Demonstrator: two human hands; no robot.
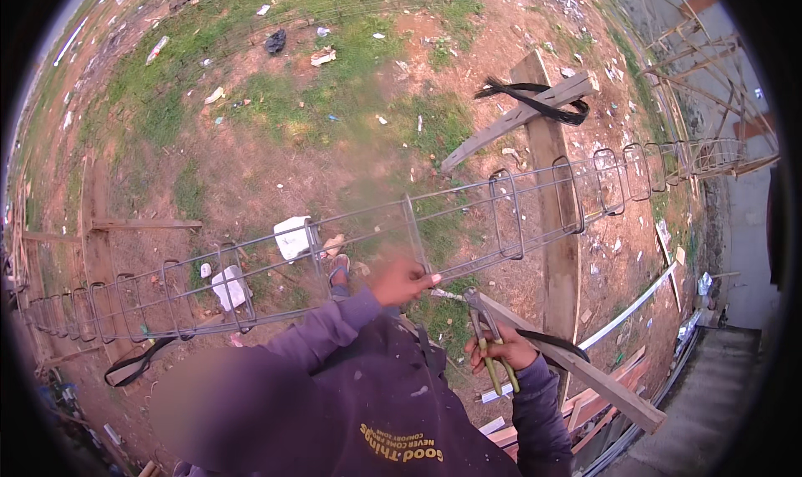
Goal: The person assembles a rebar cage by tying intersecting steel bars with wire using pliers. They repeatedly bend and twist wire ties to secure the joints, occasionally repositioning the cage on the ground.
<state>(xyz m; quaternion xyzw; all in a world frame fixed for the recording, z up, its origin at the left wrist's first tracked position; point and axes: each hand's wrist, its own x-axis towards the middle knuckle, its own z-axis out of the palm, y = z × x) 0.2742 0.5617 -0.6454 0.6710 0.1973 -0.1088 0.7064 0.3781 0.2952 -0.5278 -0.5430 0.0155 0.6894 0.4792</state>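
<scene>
A long rebar cage (468, 203) of thin steel bars and rectangular stirrups runs across in front of me. My left hand (401, 283) is closed at its near lower bar, fingertips pinched beside a stirrup (415, 235). Whether a tie wire lies in that pinch is too small to see. Just right of it, my right hand (510, 351) grips a pair of pincers (482, 322) by the green handles. The pincers' jaws point up toward the cage and sit slightly below the near bar, apart from my left fingers.
Wooden supports (547, 168) stand under the cage at right, with a crosspiece bearing a black wire bundle (555, 105). A slanting timber (597, 378) lies near my right forearm. White blocks (292, 237) rest on the littered, grassy ground. A grey wall with bamboo poles (710, 51) rises far right.
</scene>
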